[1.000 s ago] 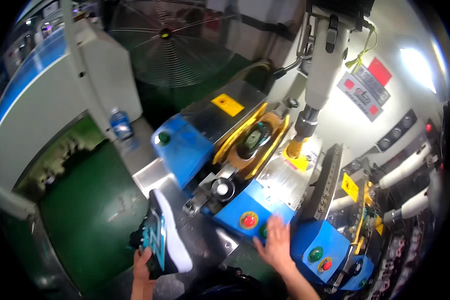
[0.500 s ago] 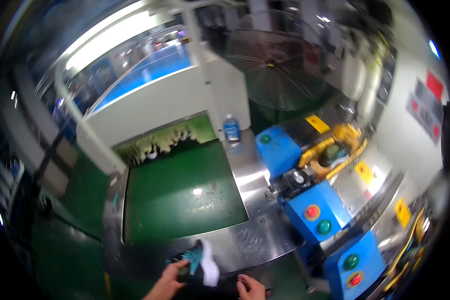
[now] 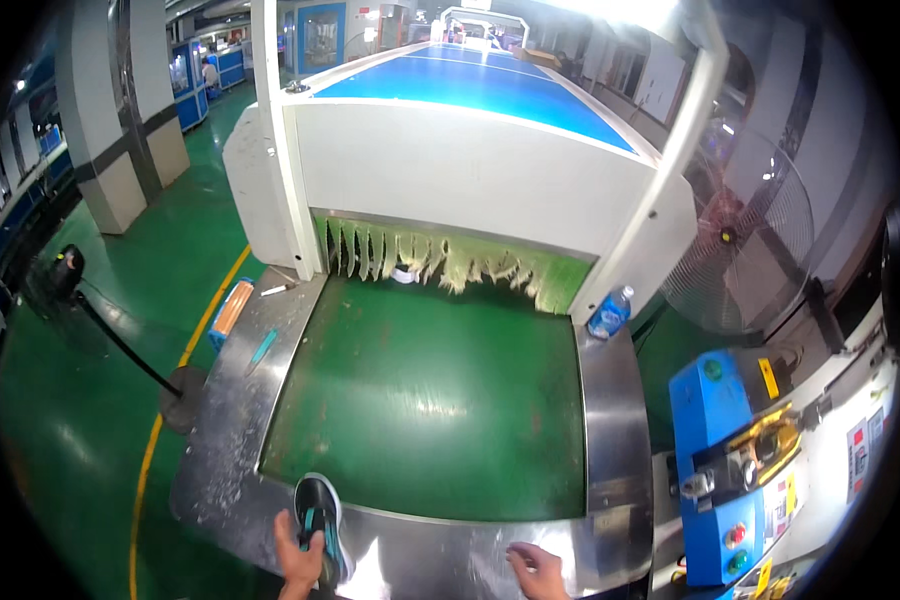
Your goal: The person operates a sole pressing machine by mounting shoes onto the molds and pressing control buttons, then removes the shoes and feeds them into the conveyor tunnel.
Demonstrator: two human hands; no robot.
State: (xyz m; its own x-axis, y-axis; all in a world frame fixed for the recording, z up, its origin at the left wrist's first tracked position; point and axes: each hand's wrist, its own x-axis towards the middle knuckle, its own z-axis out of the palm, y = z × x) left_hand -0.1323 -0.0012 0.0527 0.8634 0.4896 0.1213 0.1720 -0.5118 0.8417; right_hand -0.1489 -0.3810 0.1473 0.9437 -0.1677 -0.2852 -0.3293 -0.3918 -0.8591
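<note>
A black sneaker [image 3: 316,494] with a white sole and teal laces is at the near left edge of the steel table [image 3: 420,535], its toe pointing away from me. My left hand [image 3: 298,556] grips it around the middle, thumb on one side and fingers on the other. To the right, over the table's near edge, my right hand [image 3: 538,572] holds nothing, its fingers loosely bent and apart. Beyond both hands a green conveyor belt [image 3: 430,390] runs under a ragged green strip curtain [image 3: 460,265]. Part of a white object [image 3: 404,275] shows under that curtain.
A blue-labelled bottle [image 3: 610,312] stands on the table's right border. A teal-handled tool [image 3: 263,346] lies on the left border. At right are a blue machine [image 3: 705,430] with buttons and a large fan [image 3: 735,235]. A stand with a round base [image 3: 183,398] is on the left floor.
My view has swung left to face the belt squarely. The sneaker, still in my left hand, now shows its top and points away. My right hand is farther from it.
</note>
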